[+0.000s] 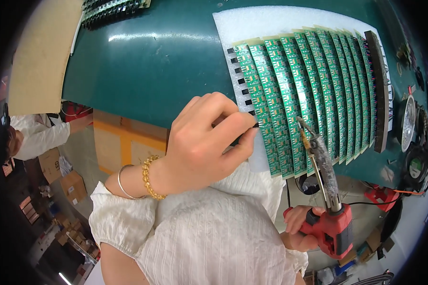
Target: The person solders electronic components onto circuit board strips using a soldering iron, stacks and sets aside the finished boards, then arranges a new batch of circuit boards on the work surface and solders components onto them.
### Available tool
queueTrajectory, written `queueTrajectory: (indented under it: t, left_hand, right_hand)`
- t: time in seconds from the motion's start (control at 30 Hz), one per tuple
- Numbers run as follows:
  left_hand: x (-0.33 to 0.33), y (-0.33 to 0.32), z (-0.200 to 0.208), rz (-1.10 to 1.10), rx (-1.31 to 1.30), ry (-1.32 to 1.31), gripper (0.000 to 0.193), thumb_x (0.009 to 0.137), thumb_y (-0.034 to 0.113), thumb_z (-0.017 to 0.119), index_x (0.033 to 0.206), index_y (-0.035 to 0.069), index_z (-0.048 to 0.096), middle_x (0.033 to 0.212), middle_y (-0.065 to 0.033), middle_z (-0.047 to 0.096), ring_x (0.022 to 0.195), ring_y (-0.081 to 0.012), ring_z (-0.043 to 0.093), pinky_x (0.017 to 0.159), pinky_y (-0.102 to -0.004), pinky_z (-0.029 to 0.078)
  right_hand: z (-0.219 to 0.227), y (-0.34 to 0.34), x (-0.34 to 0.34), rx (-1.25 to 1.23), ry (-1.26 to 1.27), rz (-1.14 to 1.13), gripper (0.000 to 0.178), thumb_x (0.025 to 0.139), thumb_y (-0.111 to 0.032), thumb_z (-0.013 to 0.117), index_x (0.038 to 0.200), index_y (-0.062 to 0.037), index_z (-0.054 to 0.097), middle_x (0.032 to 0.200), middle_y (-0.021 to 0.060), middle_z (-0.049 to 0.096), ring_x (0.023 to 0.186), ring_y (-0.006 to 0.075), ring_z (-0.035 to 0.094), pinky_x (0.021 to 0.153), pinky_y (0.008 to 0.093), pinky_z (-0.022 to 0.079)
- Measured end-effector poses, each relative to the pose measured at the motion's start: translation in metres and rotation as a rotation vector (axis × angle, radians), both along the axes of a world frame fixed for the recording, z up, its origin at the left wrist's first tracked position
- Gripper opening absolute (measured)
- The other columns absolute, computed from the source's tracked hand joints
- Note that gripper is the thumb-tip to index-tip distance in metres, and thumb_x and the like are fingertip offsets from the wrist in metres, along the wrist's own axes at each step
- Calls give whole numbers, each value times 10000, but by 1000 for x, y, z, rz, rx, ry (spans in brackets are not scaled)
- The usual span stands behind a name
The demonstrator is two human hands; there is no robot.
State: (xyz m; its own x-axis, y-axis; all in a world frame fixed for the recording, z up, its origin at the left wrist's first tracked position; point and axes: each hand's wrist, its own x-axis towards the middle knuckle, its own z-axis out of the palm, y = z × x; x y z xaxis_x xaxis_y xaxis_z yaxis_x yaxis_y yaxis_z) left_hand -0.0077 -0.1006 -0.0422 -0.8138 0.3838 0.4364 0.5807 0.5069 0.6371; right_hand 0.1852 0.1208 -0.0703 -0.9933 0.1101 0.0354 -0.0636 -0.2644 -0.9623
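Observation:
Several narrow green circuit boards lie overlapping in rows on a white foam sheet. Small black parts stick out along the leftmost board's edge. My left hand is at that edge, thumb and forefinger pinched on a small black part, mostly hidden by the fingertips. Low on the right, my right hand wraps the handle of a red and black soldering gun. Its long metal barrel slants up over the boards, with the tip near the middle rows.
A dark bar stands along the boards' right side. Further right are a round silver dish and a black reel. More boards lie at the far left of the green table. Another person's white sleeve shows at left.

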Motion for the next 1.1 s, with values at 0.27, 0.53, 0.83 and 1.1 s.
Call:
queueTrajectory:
  t: [0.27, 0.53, 0.83, 1.1]
  left_hand:
    - [7, 3, 2, 52, -34, 5, 243, 610, -66, 742, 826, 13, 666, 735, -69, 545, 596, -178, 509, 486, -278, 398]
    - [9, 3, 1, 63, -55, 13, 253, 599, -78, 737, 824, 9, 660, 744, -74, 542, 599, -188, 506, 489, -281, 395]
    - [7, 2, 6, 50, -22, -50, 245, 612, -89, 730, 828, 0, 656, 747, -82, 552, 613, -197, 524, 499, -280, 405]
    - [6, 2, 13, 30, -147, -84, 221, 624, -90, 711, 816, 1, 649, 731, -81, 558, 607, -206, 530, 494, -293, 411]
  right_hand:
    - [10, 34, 7, 43, -245, 395, 854, 790, -658, 616, 1287, 2, 400, 519, 3, 488, 388, 141, 451, 426, 286, 393]
    - [34, 28, -8, -63, -604, 272, 193, 757, -156, 714, 698, -16, 595, 677, 95, 609, 579, 181, 591, 519, 309, 447]
    - [23, 27, -15, -93, -432, 279, 163, 718, -69, 721, 662, 4, 587, 658, 89, 603, 592, 190, 595, 547, 307, 457]
    - [34, 30, -11, 44, -621, 284, 160, 732, -88, 694, 660, 6, 585, 652, 68, 599, 555, 142, 573, 522, 276, 433]
